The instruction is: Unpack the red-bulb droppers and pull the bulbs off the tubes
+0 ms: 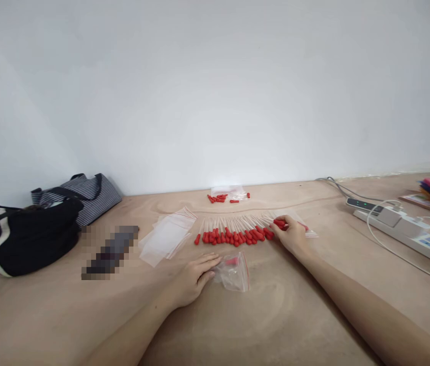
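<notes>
A row of glass droppers with red rubber bulbs [233,236] lies on the table, their thin clear tubes pointing to the wall. At the row's right end, my right hand [291,235] pinches a dropper by its red bulb [279,223]. My left hand [195,277] grips the left edge of a clear zip bag [237,278], fingers on top and thumb at the near side. One red bulb shows inside that bag. Beyond my right hand, another zip bag [312,234] with something red in it lies flat, partly covered.
Flat zip bags [169,236] lie left of the row. Loose red bulbs [218,198] and a plastic bag [230,191] are by the wall. At left are a blurred-out dark object [111,251], a striped bag [98,198] and black fabric [43,241]; at right, a power strip [405,231] with cables.
</notes>
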`<move>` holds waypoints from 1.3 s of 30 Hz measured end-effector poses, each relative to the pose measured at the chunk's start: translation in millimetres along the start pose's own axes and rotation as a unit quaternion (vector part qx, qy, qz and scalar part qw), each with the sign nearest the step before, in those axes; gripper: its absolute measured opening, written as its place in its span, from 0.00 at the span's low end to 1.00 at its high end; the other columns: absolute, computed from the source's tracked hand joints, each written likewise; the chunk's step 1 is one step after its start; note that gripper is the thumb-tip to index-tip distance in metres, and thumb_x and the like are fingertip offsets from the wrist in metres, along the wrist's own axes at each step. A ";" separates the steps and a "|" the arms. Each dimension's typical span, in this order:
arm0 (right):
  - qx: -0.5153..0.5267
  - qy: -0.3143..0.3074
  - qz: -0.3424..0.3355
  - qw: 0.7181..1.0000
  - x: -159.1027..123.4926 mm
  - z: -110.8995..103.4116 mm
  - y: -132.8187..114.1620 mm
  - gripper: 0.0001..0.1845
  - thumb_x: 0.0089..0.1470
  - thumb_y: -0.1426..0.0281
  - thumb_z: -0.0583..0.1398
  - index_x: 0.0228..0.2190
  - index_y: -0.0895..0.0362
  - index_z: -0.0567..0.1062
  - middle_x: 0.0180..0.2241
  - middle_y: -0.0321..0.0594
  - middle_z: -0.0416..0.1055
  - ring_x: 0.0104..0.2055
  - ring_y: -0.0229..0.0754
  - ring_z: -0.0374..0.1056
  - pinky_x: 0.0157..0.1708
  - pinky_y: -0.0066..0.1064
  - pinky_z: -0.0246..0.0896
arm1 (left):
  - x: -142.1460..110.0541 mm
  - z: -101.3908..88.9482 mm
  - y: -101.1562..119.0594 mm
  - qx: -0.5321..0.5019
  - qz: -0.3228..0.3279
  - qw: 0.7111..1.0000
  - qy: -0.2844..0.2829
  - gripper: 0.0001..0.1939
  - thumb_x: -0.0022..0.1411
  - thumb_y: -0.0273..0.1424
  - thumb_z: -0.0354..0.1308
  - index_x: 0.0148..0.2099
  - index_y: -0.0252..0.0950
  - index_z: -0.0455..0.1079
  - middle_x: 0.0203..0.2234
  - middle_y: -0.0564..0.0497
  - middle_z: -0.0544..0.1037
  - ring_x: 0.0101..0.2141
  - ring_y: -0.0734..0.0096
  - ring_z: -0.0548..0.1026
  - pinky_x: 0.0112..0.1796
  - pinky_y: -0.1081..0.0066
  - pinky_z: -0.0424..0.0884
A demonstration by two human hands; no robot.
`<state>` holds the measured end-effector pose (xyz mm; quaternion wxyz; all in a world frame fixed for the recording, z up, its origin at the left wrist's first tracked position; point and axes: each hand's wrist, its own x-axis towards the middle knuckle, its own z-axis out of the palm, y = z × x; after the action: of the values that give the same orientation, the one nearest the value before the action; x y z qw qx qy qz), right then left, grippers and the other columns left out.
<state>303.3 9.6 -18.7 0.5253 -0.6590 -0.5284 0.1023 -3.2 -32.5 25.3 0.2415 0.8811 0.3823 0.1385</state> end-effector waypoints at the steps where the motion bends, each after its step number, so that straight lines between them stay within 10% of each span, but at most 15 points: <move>1: -0.020 -0.018 -0.014 1.000 -1.9 0.0 -2.1 0.13 0.40 0.60 0.58 0.27 0.57 0.71 0.26 0.39 0.72 0.28 0.40 0.67 0.31 0.32 0.61 | 0.0 -0.2 0.5 0.000 -0.001 1.000 -0.001 0.20 0.61 0.30 0.44 0.55 0.41 0.59 0.53 0.53 0.63 0.54 0.67 0.60 0.54 0.61 0.55; 31: -0.030 -0.104 -0.009 0.994 6.5 -13.2 20.9 0.14 0.46 0.61 0.54 0.30 0.58 0.71 0.27 0.40 0.73 0.28 0.40 0.69 0.29 0.30 0.63 | -1.5 0.3 -4.1 -0.009 0.007 1.000 -0.004 0.20 0.61 0.32 0.45 0.55 0.44 0.59 0.54 0.55 0.62 0.54 0.67 0.59 0.54 0.60 0.54; 39: -0.049 -0.064 -0.143 0.986 -14.1 -16.9 -25.6 0.11 0.48 0.63 0.55 0.24 0.56 0.72 0.25 0.40 0.71 0.29 0.40 0.64 0.32 0.32 0.57 | -1.9 -1.5 -2.0 0.001 0.004 1.000 0.000 0.20 0.60 0.32 0.45 0.56 0.43 0.59 0.53 0.53 0.63 0.54 0.67 0.60 0.54 0.60 0.56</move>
<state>293.9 -14.5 3.1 0.4666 -0.5938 -0.6541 0.0422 -6.4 -32.3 25.4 0.2402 0.8828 0.3792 0.1387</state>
